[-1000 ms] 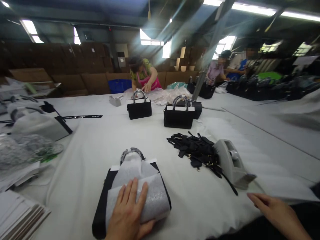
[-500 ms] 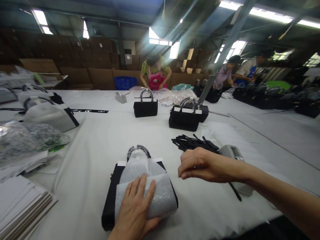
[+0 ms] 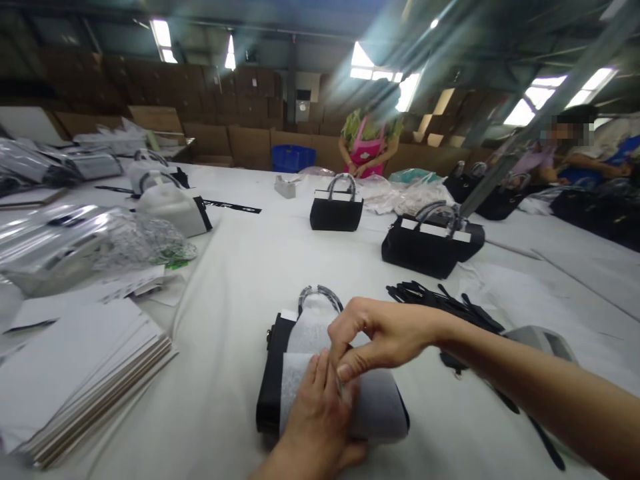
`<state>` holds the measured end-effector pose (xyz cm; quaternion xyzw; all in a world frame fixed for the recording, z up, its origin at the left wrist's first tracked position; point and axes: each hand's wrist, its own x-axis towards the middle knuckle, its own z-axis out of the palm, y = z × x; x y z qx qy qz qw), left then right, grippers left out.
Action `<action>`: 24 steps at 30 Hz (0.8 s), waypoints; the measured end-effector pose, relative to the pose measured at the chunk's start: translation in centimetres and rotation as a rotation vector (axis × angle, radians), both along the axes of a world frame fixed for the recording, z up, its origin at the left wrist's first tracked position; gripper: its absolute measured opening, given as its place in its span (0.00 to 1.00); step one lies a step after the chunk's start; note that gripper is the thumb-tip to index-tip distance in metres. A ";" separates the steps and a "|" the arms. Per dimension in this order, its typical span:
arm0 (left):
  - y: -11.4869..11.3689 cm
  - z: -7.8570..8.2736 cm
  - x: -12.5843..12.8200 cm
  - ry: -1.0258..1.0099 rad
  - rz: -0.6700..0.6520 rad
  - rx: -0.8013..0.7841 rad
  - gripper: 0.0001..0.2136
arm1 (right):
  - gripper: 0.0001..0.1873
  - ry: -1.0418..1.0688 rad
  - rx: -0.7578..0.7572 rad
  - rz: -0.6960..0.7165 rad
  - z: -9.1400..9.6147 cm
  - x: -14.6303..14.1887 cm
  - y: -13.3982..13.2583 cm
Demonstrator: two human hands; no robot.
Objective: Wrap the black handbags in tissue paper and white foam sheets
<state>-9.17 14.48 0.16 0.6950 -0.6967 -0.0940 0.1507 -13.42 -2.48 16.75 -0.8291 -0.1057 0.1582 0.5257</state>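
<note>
A black handbag (image 3: 273, 383) lies on the table in front of me, its front covered by a white wrapping sheet (image 3: 377, 400). The bag's wrapped handle (image 3: 325, 293) points away from me. My left hand (image 3: 315, 413) rests flat on the sheet with its fingers stretched out. Right beside those fingers, my right hand (image 3: 367, 340) presses down on the sheet, thumb and fingers pinched together. Whatever is between them is hidden.
Black straps (image 3: 445, 303) and a grey tape dispenser (image 3: 545, 343) lie on the right. Black handbags (image 3: 336, 213) stand farther back. On the left are stacked white boards (image 3: 85, 380), plastic bags (image 3: 125, 240) and a wrapped bag (image 3: 173, 203). Co-workers (image 3: 370, 143) stand across the table.
My right hand has moved left and down from above the table onto the sheet beside my left hand. The left hand still lies on the bag. The camera view has turned left.
</note>
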 end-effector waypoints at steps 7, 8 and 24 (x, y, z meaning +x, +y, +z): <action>0.0 0.3 0.5 0.069 0.011 0.000 0.43 | 0.13 0.160 -0.233 0.312 -4.7 7.8 0.4; 0.0 0.3 0.6 0.077 0.010 -0.003 0.43 | 0.10 0.165 -0.284 0.329 -5.3 8.4 0.4; -0.3 -1.0 1.3 0.134 -0.013 -0.039 0.44 | 0.14 0.092 -0.941 0.190 -10.0 10.9 2.0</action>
